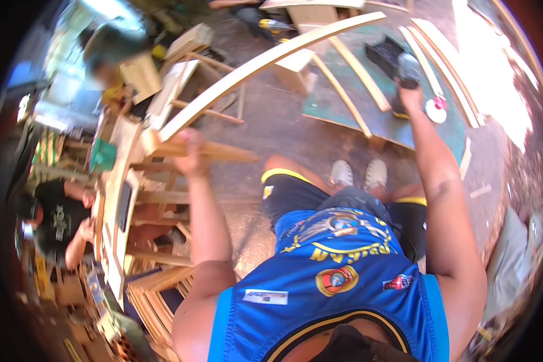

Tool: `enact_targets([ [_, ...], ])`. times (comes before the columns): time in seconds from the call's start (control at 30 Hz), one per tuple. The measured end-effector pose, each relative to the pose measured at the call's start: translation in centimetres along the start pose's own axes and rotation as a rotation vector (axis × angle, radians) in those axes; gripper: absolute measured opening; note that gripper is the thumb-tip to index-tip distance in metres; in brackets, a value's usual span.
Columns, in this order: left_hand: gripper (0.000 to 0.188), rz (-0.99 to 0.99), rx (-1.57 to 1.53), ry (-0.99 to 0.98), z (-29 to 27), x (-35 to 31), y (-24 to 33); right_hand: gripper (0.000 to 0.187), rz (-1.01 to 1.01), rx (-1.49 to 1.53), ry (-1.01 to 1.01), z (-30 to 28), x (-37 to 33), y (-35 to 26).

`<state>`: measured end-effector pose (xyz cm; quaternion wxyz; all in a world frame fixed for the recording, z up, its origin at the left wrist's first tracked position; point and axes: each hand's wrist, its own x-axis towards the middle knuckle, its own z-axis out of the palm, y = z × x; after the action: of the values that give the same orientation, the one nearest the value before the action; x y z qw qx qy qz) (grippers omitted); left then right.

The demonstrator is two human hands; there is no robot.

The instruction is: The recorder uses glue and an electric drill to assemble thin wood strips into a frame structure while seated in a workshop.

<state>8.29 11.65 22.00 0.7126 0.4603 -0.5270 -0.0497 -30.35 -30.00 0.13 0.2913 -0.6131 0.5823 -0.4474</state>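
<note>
My left hand (pixel 190 158) is closed round a short wooden piece (pixel 229 151) at the left, beside the bench. From that spot a long curved wooden strip (pixel 271 59) rises toward the upper right; whether my fingers touch it too I cannot tell. My right arm reaches far forward over a green board (pixel 326 108). There, my right hand (pixel 411 99) is wrapped round a grey and black handheld tool (pixel 408 69), its exact kind unclear. A black open case (pixel 383 53) lies just left of that tool, and a white round object with a red part (pixel 435 111) sits to its right.
Several curved strips (pixel 359 73) rest on the green board. A wooden bench (pixel 119 181) with stacked slats (pixel 154 314) stands at my left. Behind it a co-worker in black (pixel 60 211) works; another person (pixel 111 72) is farther off. A yellow drill (pixel 274 25) lies at the far side.
</note>
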Motion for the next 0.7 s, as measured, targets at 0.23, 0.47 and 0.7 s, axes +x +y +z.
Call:
enact_targets([
  [0.23,0.022,-0.024,0.376,0.360,6.3,-4.7,-3.0,0.057,0.102,-0.002,-0.085,-0.3,1.2,2.7],
  [0.47,0.032,-0.086,-0.082,0.274,10.2,-9.9,-6.2,0.057,0.109,0.055,-0.228,-3.0,-4.3,0.6],
  [0.7,0.054,-0.401,-0.082,0.167,15.3,-14.6,-7.2,0.075,-0.132,0.625,-0.829,-1.9,-23.4,-13.1],
])
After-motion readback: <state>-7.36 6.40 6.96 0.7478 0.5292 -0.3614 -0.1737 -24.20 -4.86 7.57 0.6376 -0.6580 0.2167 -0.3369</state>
